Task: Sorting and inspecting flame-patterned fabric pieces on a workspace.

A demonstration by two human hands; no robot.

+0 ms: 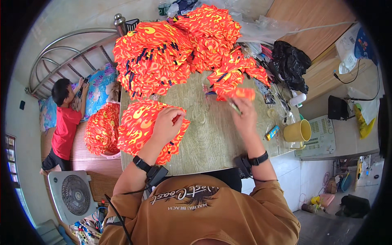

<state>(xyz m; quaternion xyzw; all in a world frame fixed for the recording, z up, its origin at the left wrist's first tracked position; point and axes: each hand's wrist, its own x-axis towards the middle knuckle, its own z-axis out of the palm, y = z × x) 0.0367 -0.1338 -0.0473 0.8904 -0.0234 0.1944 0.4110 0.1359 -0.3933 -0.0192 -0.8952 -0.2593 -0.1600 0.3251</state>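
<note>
My left hand, fingers curled in and thumb close to them, rests over a stack of red-orange flame-print fabric pieces at the table's left front. Whether anything small sits between its fingertips is hidden. Right of the table's middle, my right hand is closed and somewhat blurred. It grips a slim, pale greenish tool, its exact kind smeared by motion. A flame-print fabric piece shows at its fingertips, just in front of a loose heap of the same fabric.
Tall flame-print piles cover the table's back. A yellow cup, small blue-yellow box and black plastic bag lie on the right. Left are a fabric-filled pink basket, a fan and a person in red on a bed.
</note>
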